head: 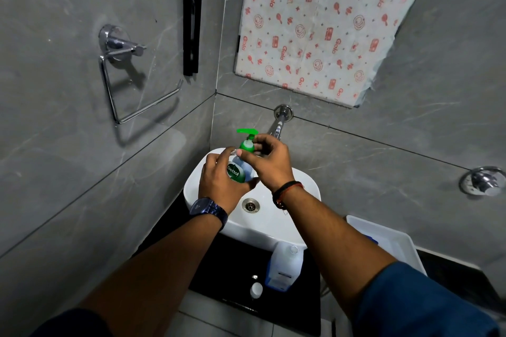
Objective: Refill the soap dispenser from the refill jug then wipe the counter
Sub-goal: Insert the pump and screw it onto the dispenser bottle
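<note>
Over the white basin (pixel 306 186) I hold a clear Dettol soap dispenser (pixel 241 169) with a green pump top (pixel 247 136). My left hand (pixel 219 180) is wrapped around the bottle's body. My right hand (pixel 269 161) grips the green collar of the pump with its fingertips. A white refill jug (pixel 284 265) stands uncapped on the black counter (pixel 230 262) in front of the basin. Its white cap (pixel 256 289) lies on the counter to its left.
A chrome tap (pixel 279 123) juts from the grey wall just behind my hands. A white tray (pixel 388 241) sits on the counter at the right. A chrome towel ring (pixel 120 68) hangs on the left wall, and a wall valve (pixel 482 180) sits at far right.
</note>
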`<action>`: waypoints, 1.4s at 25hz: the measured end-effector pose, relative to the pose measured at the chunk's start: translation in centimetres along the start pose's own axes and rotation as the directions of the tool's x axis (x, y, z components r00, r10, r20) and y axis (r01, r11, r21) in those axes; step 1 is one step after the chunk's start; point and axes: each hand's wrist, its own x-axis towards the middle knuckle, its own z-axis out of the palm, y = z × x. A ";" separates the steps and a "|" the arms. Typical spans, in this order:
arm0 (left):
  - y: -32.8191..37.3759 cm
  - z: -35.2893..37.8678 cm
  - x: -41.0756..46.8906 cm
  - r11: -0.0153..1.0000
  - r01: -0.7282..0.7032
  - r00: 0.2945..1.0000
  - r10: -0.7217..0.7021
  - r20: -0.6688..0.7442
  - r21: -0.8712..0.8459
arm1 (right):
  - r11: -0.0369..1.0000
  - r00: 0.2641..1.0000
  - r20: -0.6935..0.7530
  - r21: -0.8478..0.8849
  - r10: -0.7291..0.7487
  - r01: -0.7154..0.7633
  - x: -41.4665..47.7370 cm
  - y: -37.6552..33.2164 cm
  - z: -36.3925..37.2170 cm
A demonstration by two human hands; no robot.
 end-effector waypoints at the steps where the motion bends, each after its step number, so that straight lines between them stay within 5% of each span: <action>1: 0.0 0.0 0.0 1.000 -0.002 1.000 0.002 -0.005 0.002 | 1.000 1.000 0.000 0.008 0.009 -0.009 0.0 0.1 0.0; 22: 0.1 -0.1 -0.3 1.000 -0.007 1.000 0.007 -0.012 0.023 | 0.999 1.000 -0.010 0.046 0.011 -0.010 -0.2 -0.1 0.1; 28: -0.2 0.4 -0.6 0.999 -0.026 0.998 0.029 -0.052 0.041 | 0.996 0.985 -0.153 0.041 0.081 -0.076 -0.3 0.6 1.1; 35: -0.6 0.1 -0.7 0.999 -0.019 1.000 0.020 -0.017 0.030 | 0.994 0.992 -0.063 -0.035 0.105 -0.108 0.4 0.9 0.7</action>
